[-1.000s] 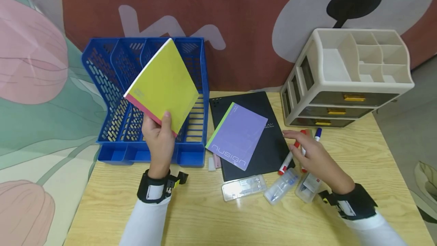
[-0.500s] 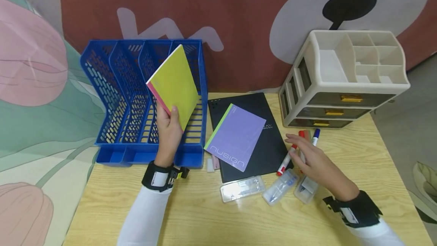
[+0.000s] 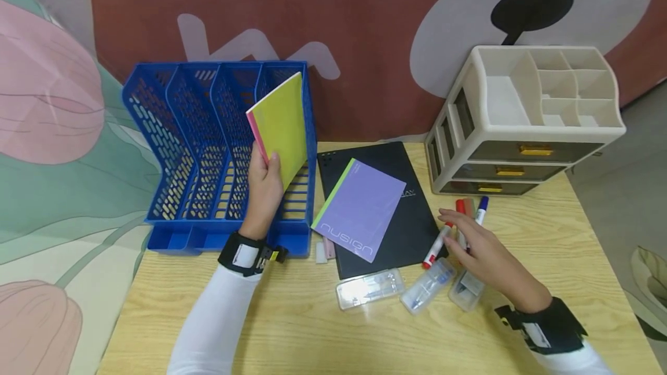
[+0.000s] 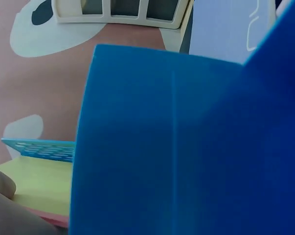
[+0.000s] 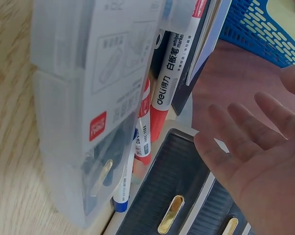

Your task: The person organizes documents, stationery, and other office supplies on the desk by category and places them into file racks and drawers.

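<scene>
A thin yellow paper notebook with a pink spine is pinched near the lower end of that spine by the left hand, with the thumb laid on the yellow cover and the other fingers mostly hidden behind. It is held tilted at the rightmost of the 4 compartments of a blue perforated plastic file rack, its far edge close beside the right wall; whether its lower edge is resting on the slatted floor cannot be told.

For clean seating, the covers are best kept parallel to the wall, so that no corner is caught in the perforations. The pages should be kept pressed together until the lower edge is supported, and the fingers are best slid out toward the front, lest the notebook be dragged along; so thin a book may well lean.

The right hand is held loosely spread with nothing in its grasp, near a white marker with red ends; whether contact is made cannot be told. If needed, the rack could be steadied by it.
</scene>
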Demonstrator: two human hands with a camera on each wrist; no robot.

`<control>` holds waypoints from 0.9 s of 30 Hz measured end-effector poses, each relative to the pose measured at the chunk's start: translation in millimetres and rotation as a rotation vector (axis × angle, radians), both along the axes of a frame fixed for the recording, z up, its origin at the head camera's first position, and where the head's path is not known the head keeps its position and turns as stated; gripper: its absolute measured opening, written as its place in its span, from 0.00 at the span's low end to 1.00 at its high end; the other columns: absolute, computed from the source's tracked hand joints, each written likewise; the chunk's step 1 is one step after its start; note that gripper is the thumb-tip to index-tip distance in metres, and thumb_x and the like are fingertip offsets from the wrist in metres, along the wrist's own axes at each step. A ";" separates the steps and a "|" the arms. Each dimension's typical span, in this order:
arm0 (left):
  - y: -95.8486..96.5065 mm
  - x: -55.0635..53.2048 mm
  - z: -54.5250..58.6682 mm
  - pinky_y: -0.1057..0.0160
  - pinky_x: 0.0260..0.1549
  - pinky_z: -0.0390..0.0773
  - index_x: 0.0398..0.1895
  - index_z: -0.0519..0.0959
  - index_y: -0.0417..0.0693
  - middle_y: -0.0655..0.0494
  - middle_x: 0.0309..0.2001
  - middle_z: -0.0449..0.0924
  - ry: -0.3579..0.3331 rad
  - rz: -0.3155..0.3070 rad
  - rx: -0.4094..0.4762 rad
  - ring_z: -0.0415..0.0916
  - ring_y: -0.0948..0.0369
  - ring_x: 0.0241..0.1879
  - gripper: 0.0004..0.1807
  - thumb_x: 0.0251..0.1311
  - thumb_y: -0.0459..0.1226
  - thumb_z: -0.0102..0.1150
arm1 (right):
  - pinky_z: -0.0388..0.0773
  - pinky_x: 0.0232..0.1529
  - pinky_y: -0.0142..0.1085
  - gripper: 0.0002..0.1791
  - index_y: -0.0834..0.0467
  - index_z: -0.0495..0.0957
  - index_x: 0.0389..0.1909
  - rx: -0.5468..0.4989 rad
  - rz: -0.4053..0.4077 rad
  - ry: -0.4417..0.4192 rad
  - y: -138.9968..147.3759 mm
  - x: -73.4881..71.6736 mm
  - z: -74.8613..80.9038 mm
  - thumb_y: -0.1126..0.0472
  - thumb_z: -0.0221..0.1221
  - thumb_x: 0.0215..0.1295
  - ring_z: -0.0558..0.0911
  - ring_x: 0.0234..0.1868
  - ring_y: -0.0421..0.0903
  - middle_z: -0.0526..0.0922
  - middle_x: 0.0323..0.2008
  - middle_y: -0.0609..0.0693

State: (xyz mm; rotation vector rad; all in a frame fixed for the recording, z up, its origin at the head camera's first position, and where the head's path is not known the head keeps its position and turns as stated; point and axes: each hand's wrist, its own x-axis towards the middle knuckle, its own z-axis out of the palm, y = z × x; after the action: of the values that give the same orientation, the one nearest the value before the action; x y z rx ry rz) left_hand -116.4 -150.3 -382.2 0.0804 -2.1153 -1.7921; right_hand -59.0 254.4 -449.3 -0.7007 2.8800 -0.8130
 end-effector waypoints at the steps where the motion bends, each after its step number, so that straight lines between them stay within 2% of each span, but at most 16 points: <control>1: -1.2 -3.5 -4.2 0.45 0.64 0.68 0.69 0.59 0.39 0.36 0.63 0.68 0.000 -0.005 0.013 0.68 0.49 0.63 0.22 0.74 0.28 0.33 | 0.73 0.56 0.63 0.27 0.60 0.69 0.64 -0.003 -0.001 -0.004 0.1 0.1 -0.3 0.59 0.61 0.65 0.70 0.64 0.63 0.70 0.67 0.60; 5: -7.5 -16.3 -23.2 0.48 0.64 0.68 0.69 0.60 0.46 0.42 0.64 0.70 -0.014 0.007 0.039 0.69 0.54 0.63 0.22 0.75 0.30 0.35 | 0.73 0.55 0.63 0.27 0.60 0.68 0.64 -0.014 0.000 -0.019 0.6 0.7 -1.7 0.60 0.61 0.65 0.70 0.64 0.63 0.70 0.67 0.61; 9: -10.6 -21.1 -30.3 0.48 0.63 0.69 0.68 0.62 0.49 0.45 0.61 0.72 -0.027 0.062 0.023 0.70 0.55 0.60 0.22 0.73 0.29 0.39 | 0.73 0.56 0.64 0.26 0.61 0.69 0.63 -0.018 -0.005 -0.029 0.8 1.7 -2.8 0.59 0.60 0.66 0.69 0.65 0.63 0.69 0.67 0.61; 12: -11.0 -23.8 -31.8 0.47 0.62 0.69 0.67 0.61 0.49 0.44 0.61 0.71 -0.024 0.067 0.016 0.70 0.54 0.59 0.23 0.71 0.27 0.41 | 0.72 0.56 0.64 0.27 0.61 0.68 0.64 -0.023 -0.010 -0.023 1.8 2.4 -3.3 0.60 0.60 0.66 0.68 0.65 0.63 0.68 0.68 0.61; 16: -7.4 -27.4 -29.3 0.46 0.64 0.66 0.68 0.58 0.45 0.40 0.63 0.67 -0.020 0.034 0.027 0.67 0.51 0.61 0.26 0.69 0.23 0.39 | 0.73 0.56 0.64 0.28 0.59 0.66 0.65 -0.028 -0.007 0.001 4.1 2.5 -3.2 0.61 0.60 0.66 0.70 0.64 0.62 0.69 0.67 0.61; 20: 1.0 -24.7 -17.9 0.47 0.66 0.63 0.67 0.56 0.38 0.36 0.64 0.65 -0.026 0.032 0.038 0.65 0.48 0.63 0.25 0.68 0.21 0.37 | 0.72 0.56 0.65 0.28 0.60 0.67 0.65 -0.012 -0.006 0.024 7.0 1.9 -3.9 0.61 0.61 0.65 0.69 0.65 0.63 0.69 0.67 0.61; 23: 7.4 -20.8 -9.3 0.47 0.67 0.63 0.67 0.54 0.36 0.34 0.64 0.64 -0.039 0.040 0.015 0.64 0.48 0.64 0.25 0.68 0.21 0.36 | 0.70 0.56 0.66 0.28 0.61 0.69 0.64 0.046 -0.003 0.045 9.9 0.8 -5.9 0.59 0.62 0.64 0.67 0.66 0.65 0.67 0.69 0.62; 27: 12.6 -20.0 -8.2 0.46 0.65 0.65 0.67 0.53 0.37 0.33 0.65 0.63 -0.059 0.034 -0.016 0.64 0.46 0.63 0.25 0.68 0.21 0.36 | 0.69 0.57 0.67 0.30 0.62 0.69 0.63 0.153 0.020 0.117 14.8 -1.1 -11.2 0.56 0.63 0.62 0.65 0.66 0.66 0.64 0.70 0.64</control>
State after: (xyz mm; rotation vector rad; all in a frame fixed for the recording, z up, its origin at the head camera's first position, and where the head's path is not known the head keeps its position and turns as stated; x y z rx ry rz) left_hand -136.4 -137.8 -390.4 0.1658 -2.1552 -1.7736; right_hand -60.1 269.3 -460.5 -0.7824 2.9925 -0.5586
